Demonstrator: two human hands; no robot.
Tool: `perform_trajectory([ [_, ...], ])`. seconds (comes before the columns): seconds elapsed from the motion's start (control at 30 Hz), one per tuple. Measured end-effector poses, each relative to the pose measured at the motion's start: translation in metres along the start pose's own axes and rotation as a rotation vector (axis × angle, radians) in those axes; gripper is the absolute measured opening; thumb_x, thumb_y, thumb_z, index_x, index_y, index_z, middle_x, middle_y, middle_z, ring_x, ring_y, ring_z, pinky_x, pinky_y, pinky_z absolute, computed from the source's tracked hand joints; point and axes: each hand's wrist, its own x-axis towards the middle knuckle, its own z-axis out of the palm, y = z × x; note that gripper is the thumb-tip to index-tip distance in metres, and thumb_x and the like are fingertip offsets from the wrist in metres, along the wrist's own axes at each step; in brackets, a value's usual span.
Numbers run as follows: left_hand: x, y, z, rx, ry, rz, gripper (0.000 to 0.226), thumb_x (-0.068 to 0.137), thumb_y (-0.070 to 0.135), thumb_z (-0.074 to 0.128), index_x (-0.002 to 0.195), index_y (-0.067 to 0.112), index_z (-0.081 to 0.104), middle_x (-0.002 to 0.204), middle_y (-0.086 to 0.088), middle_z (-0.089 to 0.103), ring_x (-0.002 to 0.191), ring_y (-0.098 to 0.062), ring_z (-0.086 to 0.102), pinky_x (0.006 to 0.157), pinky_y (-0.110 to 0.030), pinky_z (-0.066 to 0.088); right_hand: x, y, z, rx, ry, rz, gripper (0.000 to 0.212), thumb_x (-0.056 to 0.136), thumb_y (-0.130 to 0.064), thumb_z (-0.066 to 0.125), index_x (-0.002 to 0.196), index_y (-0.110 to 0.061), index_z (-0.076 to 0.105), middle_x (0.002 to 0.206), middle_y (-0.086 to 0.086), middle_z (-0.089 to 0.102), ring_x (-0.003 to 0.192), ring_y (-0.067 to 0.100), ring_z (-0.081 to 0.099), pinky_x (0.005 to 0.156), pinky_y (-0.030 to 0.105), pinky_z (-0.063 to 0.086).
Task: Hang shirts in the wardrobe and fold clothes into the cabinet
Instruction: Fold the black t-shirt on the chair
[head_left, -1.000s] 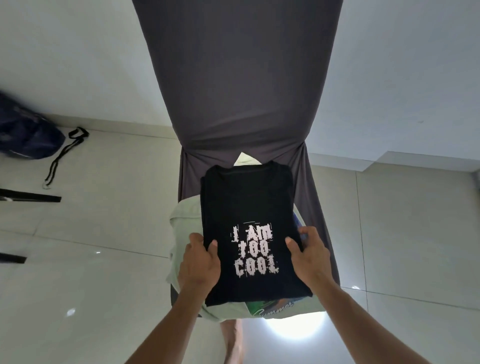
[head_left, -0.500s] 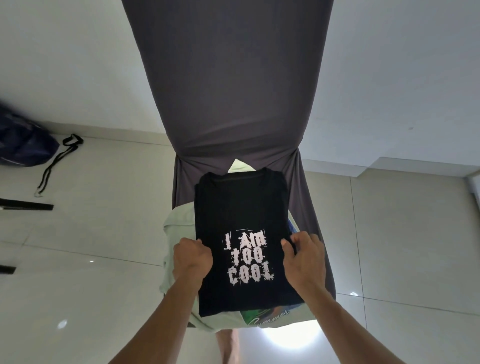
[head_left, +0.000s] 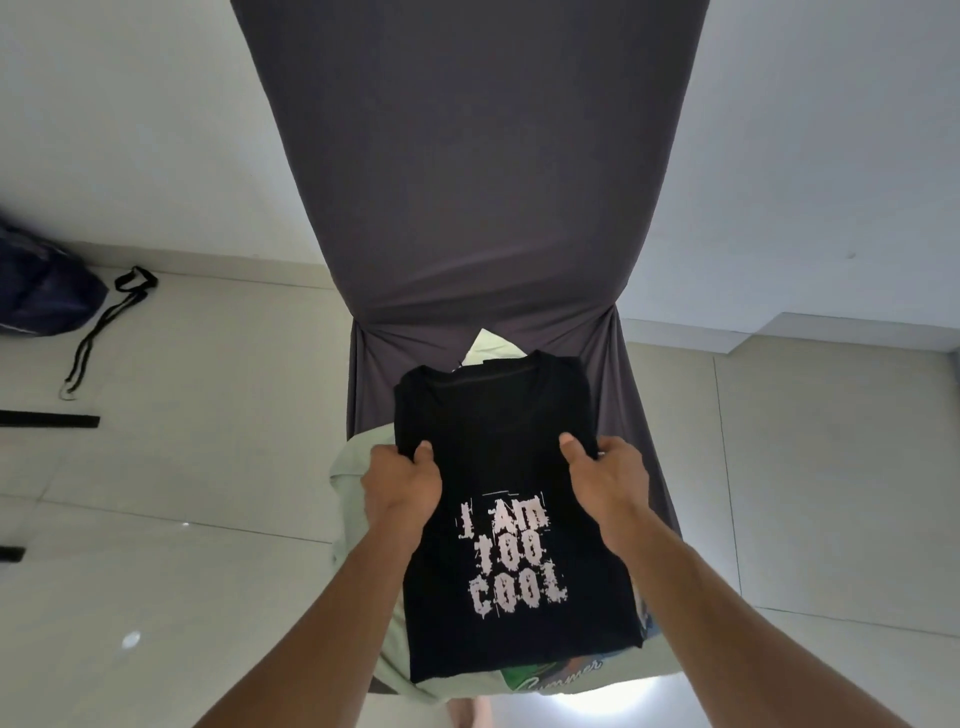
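Left hand (head_left: 402, 480) and right hand (head_left: 608, 475) gripped on side edges of folded black shirt (head_left: 511, 467), held between them, collar pointed away, long axis fore-aft.

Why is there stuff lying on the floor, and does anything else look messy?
A dark bag and a loose black strap lie on the floor tiles by the wall, left of the covered chair. The folded black shirt, gripped by the left hand and right hand, sits neatly on a pale green garment.

Folded black shirt (head_left: 511, 519) (white lettering)
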Motion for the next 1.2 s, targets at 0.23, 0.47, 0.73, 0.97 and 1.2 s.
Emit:
perform_trajectory([
  [0.23,0.044,0.040,0.004,-0.193,0.062,-0.069,0.021,0.097,0.024,0.062,0.094,0.003,0.063,0.079,-0.006,0.059,0.070,-0.019,0.058,0.056,-0.027,0.042,0.057,-0.041,0.007,0.175,0.051,0.021,0.012,0.095,-0.029,0.066,0.100,-0.019,0.064,0.095,0.002,0.067,0.082,0.013,0.062,0.068,0.028,0.048],
  [0.47,0.060,0.053,0.002,-0.348,0.043,-0.147,0.040,0.094,0.030,0.066,0.065,0.007,0.050,0.069,-0.005,0.052,0.073,-0.022,0.053,0.071,-0.030,0.045,0.079,-0.059,0.010,0.201,-0.022,0.104,0.031,0.090,-0.040,0.071,0.102,-0.012,0.067,0.100,0.009,0.070,0.092,0.025,0.067,0.090,0.042,0.057],
  [0.73,0.058,0.056,0.006,-0.275,0.185,-0.057,0.028,0.100,0.029,0.059,0.117,0.008,0.062,0.098,-0.003,0.060,0.083,-0.015,0.053,0.073,-0.027,0.040,0.084,-0.056,0.014,0.160,0.065,-0.009,0.011,0.095,-0.027,0.067,0.104,-0.023,0.062,0.098,0.001,0.067,0.083,0.014,0.064,0.063,0.026,0.048],
  [0.97,0.026,0.023,-0.001,-0.095,0.106,0.079,0.036,0.098,0.042,0.057,0.117,0.011,0.052,0.089,0.006,0.053,0.079,-0.013,0.052,0.067,-0.026,0.040,0.044,-0.031,0.001,-0.069,0.137,-0.117,0.023,0.096,-0.041,0.063,0.106,-0.025,0.051,0.090,-0.010,0.055,0.076,0.004,0.052,0.063,0.023,0.037],
  [1.2,-0.039,-0.053,-0.008,0.060,0.027,0.081,0.038,0.094,0.046,0.061,0.114,0.017,0.049,0.086,0.000,0.064,0.084,-0.026,0.064,0.074,-0.036,0.050,-0.014,0.048,-0.019,-0.323,-0.013,-0.140,0.034,0.091,-0.057,0.059,0.085,-0.024,0.056,0.081,-0.009,0.063,0.077,0.012,0.061,0.070,0.030,0.049],
])
